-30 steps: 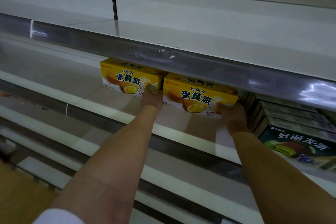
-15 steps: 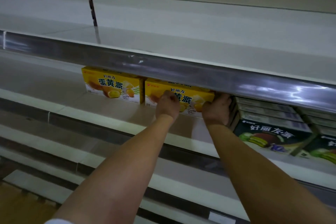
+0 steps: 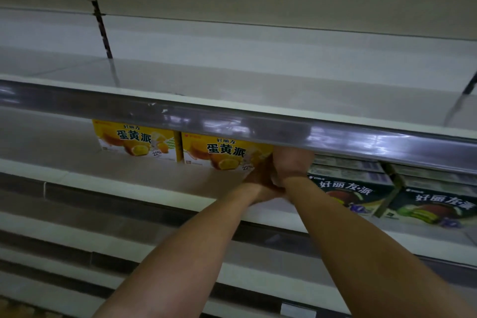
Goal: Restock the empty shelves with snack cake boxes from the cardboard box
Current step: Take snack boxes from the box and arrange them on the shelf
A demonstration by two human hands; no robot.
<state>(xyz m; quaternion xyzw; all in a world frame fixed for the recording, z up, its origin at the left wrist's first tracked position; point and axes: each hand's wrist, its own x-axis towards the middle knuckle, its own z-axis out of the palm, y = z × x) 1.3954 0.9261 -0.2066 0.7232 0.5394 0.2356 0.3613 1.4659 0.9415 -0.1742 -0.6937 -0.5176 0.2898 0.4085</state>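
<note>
Two yellow snack cake boxes are seen standing on the middle shelf (image 3: 77,178), under the shiny price rail (image 3: 232,124) of the empty upper shelf (image 3: 232,80). The left yellow box (image 3: 134,141) is standing free, and the right yellow box (image 3: 219,152) is placed just beside it, with only a thin gap between them. Both hands are gathered at the right end of the right yellow box. The right hand (image 3: 293,162) is pressed into the space between this box and the dark green boxes (image 3: 351,188) stacked to the right; its fingers are hidden behind the rail and the box, so it cannot be told whether they are curled round the end or only laid flat against it. The left hand (image 3: 260,178) is crossed under the right wrist and touches the lower right corner of the same box; its fingers are mostly covered too, and its grip cannot be told. The long axis of the box runs left to right, along the shelf edge, and the box lies to the left of both hands. It is judged that the next move would be a push toward the left or backward, to close the row. The right hand is the nearer one to the box end. The cardboard box is not in view
</note>
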